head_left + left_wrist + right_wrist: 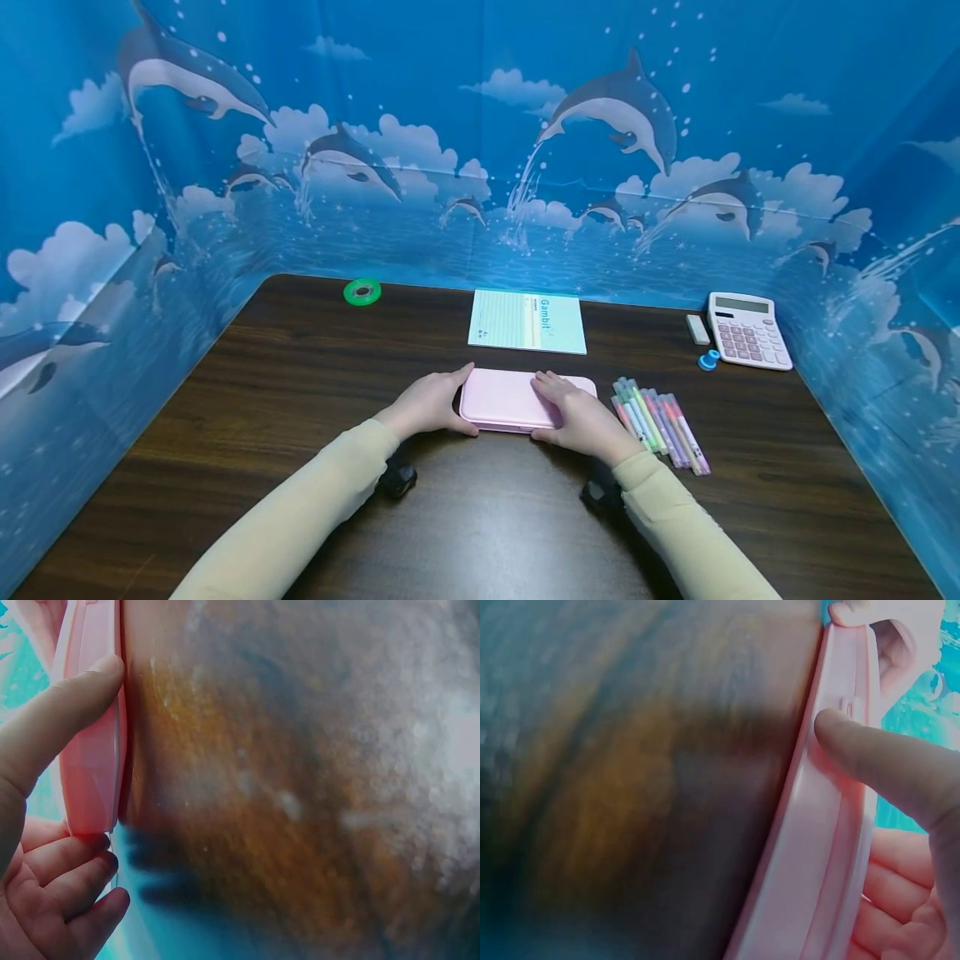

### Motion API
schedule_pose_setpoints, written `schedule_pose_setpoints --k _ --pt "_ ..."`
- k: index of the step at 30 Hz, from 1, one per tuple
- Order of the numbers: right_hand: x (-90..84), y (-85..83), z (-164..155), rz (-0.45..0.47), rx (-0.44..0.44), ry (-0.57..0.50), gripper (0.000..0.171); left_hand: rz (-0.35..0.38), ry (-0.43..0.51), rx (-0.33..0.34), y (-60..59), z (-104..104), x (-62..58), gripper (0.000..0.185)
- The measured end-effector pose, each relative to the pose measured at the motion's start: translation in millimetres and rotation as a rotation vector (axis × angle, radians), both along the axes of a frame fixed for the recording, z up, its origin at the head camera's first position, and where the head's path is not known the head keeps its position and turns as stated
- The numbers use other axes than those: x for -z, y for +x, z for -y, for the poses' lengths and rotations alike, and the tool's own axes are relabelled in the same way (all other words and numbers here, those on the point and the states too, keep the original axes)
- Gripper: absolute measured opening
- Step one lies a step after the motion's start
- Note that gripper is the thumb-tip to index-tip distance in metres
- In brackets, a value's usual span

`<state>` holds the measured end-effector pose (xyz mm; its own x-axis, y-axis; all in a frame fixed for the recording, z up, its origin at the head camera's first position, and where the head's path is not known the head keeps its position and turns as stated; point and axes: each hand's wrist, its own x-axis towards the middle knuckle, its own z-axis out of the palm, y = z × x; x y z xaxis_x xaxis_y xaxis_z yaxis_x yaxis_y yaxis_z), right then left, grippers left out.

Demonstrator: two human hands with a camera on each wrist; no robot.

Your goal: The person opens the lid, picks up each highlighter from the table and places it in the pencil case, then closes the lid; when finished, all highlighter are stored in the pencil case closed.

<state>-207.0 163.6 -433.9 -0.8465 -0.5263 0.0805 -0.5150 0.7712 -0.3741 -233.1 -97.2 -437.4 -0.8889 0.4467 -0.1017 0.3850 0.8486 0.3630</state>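
A: Where's the case (502,398)?
B: On the worktop (300,375), between the hands, closed, its long side running left to right.
A: And the left hand (432,404)?
B: It grips the left end: thumb on the front side, fingers curled round the end.
A: The right hand (581,417)?
B: It pinches the case by its front edge, thumb on the front side near the latch (849,705), fingers over the top.
A: What lies beyond?
B: A notebook (506,321), just behind the case, and a green roll (362,292) at the far edge, off to the left.
A: To the right?
B: Markers (660,425) in a row near the right hand. Farther back, a calculator (750,332) with a white block (697,329) and a blue piece (708,360) just beside it.
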Motion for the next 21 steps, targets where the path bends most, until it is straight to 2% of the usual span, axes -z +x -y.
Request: schedule_pose_setpoints --k 8,15,21 --pt "-5.5 2.6 9 -0.056 0.000 0.095 0.075 -0.007 0.003 -0.001 1.3 1 -0.6 0.108" --pt "-11.7 3.6 16 -0.147 -0.051 0.214 0.070 0.001 -0.014 0.006 1.1 -3 -3.9 0.106" --pt "-13.0 2.8 21 -0.240 -0.109 0.270 0.063 0.014 -0.022 -0.002 0.0 -4 -6.1 0.106"
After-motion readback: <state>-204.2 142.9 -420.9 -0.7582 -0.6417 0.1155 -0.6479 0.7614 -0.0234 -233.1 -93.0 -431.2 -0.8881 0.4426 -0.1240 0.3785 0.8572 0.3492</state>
